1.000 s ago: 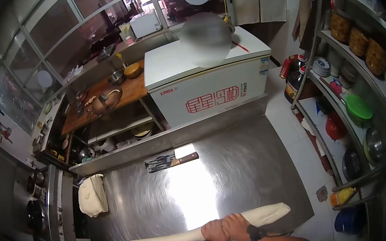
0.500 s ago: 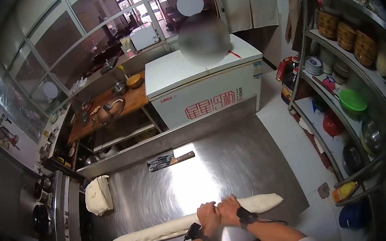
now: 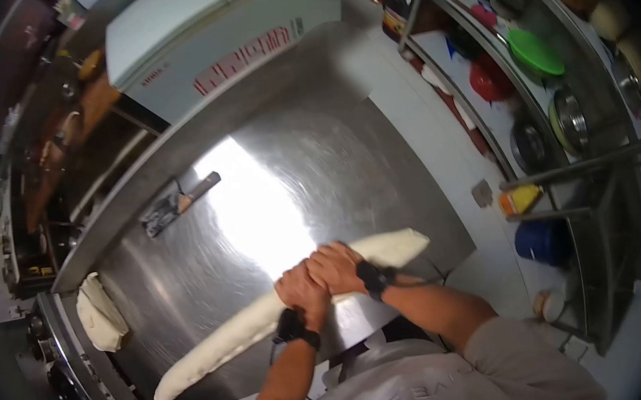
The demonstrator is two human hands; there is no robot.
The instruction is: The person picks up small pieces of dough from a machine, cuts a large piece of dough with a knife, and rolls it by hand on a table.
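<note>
A long pale roll of dough (image 3: 229, 339) lies slantwise across the near part of the steel worktop (image 3: 357, 171). My left hand (image 3: 302, 287) is closed over the roll right of its middle. Pressed against it, my right hand (image 3: 336, 268) also grips the dough, its fingers curled over the far side. The hands touch and partly overlap, and they hide the dough beneath them. Each wrist wears a dark strapped device. Towards the back lies a cleaver (image 3: 166, 211) with a partly wooden handle. A folded pale slab, perhaps dough (image 3: 101, 315), sits at the left edge.
Beyond the worktop's raised back edge stands a white chest freezer (image 3: 225, 30). A metal shelf rack on the right holds a green basin (image 3: 534, 53), a red bowl (image 3: 489, 79) and metal pans. A blue bucket (image 3: 543, 242) is low at right.
My view has tilted down and rotated, so the worktop and roll appear slanted and my shirt shows. My hands stay on the dough, now pressed closer together and partly overlapping.
</note>
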